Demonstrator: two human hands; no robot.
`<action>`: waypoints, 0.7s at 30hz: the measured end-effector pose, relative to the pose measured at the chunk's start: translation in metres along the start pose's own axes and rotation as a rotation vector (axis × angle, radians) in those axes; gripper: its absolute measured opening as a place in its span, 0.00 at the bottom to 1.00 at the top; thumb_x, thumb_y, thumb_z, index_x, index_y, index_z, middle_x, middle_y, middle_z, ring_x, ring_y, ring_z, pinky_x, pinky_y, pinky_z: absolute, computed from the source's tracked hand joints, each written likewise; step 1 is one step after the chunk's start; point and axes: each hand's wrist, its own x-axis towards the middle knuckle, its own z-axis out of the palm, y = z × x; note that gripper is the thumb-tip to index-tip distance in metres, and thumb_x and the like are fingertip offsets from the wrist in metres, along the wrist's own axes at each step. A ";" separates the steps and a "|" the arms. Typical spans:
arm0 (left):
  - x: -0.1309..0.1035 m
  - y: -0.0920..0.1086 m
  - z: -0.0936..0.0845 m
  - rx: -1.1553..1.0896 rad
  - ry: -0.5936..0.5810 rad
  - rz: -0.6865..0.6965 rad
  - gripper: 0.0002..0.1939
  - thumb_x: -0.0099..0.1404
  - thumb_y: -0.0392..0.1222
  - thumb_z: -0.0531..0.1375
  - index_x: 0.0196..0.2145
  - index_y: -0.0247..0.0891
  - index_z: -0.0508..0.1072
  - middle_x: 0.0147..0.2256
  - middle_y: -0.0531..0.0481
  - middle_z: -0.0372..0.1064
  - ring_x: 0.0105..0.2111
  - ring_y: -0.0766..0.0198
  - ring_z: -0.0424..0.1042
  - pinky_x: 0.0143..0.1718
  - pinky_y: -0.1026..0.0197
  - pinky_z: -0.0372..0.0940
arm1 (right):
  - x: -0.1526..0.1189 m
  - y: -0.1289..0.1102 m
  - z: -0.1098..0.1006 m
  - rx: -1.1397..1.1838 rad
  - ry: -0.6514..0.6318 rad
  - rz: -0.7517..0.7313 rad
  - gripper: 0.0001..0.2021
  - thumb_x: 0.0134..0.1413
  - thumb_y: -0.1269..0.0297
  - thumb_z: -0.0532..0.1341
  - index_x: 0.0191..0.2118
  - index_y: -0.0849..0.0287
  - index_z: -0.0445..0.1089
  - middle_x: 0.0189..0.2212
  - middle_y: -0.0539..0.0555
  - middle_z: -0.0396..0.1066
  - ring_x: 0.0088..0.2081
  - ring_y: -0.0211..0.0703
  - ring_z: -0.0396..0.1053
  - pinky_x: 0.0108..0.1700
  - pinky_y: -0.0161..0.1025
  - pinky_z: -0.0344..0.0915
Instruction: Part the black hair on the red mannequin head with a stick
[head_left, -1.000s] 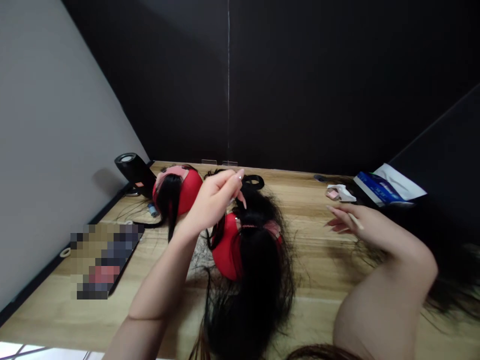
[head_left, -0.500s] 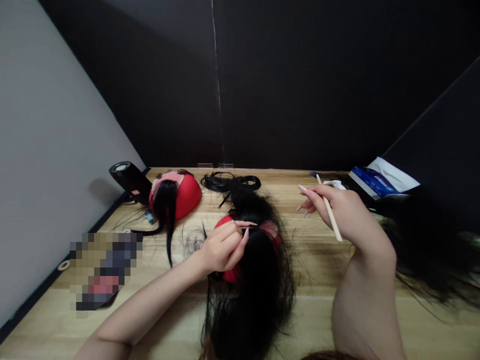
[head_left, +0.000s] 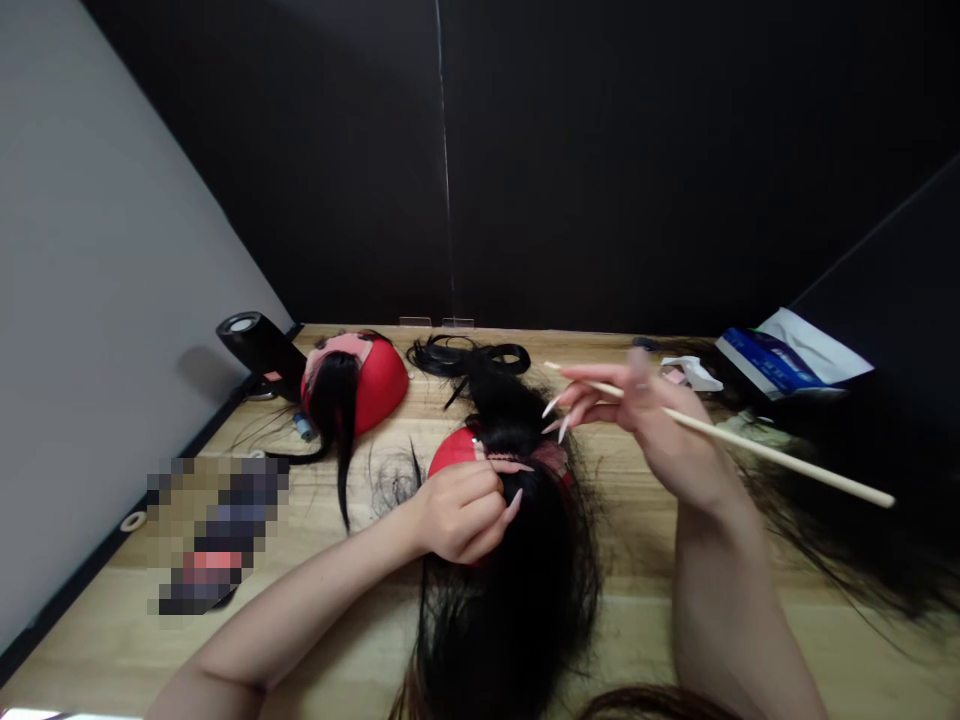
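On the table, a red head form (head_left: 452, 450) carries a pink mesh cap (head_left: 553, 462) and long black hair (head_left: 517, 590) that hangs toward me. My left hand (head_left: 466, 508) rests at the parting of this hair, fingers curled with thumb and index close together; what they may pinch is too small to make out. Above and to the right of the form, my right hand (head_left: 637, 415) holds a long pale wooden stick (head_left: 780, 458) between its fingers. The stick now slants down to the right, and my fingertips are near the hair.
A second red head form (head_left: 382, 385) with black hair stands back left, beside a black cylindrical speaker (head_left: 262, 355). Black hair strands (head_left: 465, 358) lie behind. A blue and white packet (head_left: 780, 362) and dark hair (head_left: 862, 530) are at right. A pixelated patch covers something left.
My right hand has moved left toward the hair, and the stick has turned from steep to a flatter slant. My left hand has stayed at the parting. The view has shifted slightly.
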 end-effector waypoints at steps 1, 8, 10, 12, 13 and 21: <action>0.000 0.000 0.000 0.005 0.000 0.006 0.12 0.62 0.25 0.53 0.24 0.37 0.59 0.20 0.55 0.56 0.24 0.70 0.64 0.46 0.59 0.73 | 0.001 0.004 0.008 0.019 -0.027 0.027 0.20 0.59 0.46 0.58 0.40 0.60 0.73 0.30 0.55 0.75 0.30 0.42 0.75 0.34 0.39 0.74; -0.003 -0.001 0.000 0.039 0.003 0.032 0.12 0.62 0.29 0.52 0.22 0.37 0.59 0.20 0.52 0.58 0.23 0.67 0.62 0.29 0.64 0.70 | -0.005 0.048 0.053 0.232 -0.135 0.183 0.12 0.54 0.54 0.65 0.37 0.58 0.69 0.23 0.46 0.69 0.25 0.36 0.73 0.32 0.36 0.75; -0.004 -0.002 0.000 0.043 0.005 0.034 0.11 0.62 0.29 0.52 0.23 0.37 0.59 0.20 0.52 0.59 0.23 0.67 0.63 0.30 0.64 0.70 | -0.008 0.058 0.056 0.292 -0.108 0.195 0.14 0.55 0.53 0.64 0.40 0.59 0.71 0.22 0.46 0.68 0.24 0.35 0.71 0.36 0.39 0.77; -0.004 -0.002 0.000 0.023 0.008 0.034 0.11 0.61 0.28 0.52 0.22 0.37 0.59 0.21 0.52 0.59 0.24 0.67 0.64 0.34 0.63 0.72 | -0.009 0.065 0.057 0.327 -0.043 0.192 0.15 0.55 0.52 0.64 0.39 0.60 0.74 0.20 0.45 0.66 0.22 0.34 0.69 0.39 0.42 0.77; -0.004 -0.002 0.000 0.006 0.010 0.037 0.11 0.61 0.28 0.53 0.22 0.37 0.59 0.20 0.52 0.58 0.24 0.67 0.64 0.36 0.62 0.73 | -0.010 0.068 0.056 0.327 -0.005 0.181 0.15 0.54 0.52 0.64 0.37 0.60 0.75 0.20 0.46 0.66 0.22 0.34 0.68 0.39 0.42 0.77; -0.005 -0.003 0.002 -0.063 -0.005 0.014 0.11 0.60 0.26 0.54 0.23 0.37 0.60 0.19 0.55 0.54 0.23 0.68 0.64 0.46 0.59 0.73 | -0.018 0.091 0.044 0.426 0.048 0.093 0.10 0.61 0.57 0.60 0.35 0.57 0.71 0.19 0.44 0.63 0.21 0.31 0.63 0.45 0.45 0.74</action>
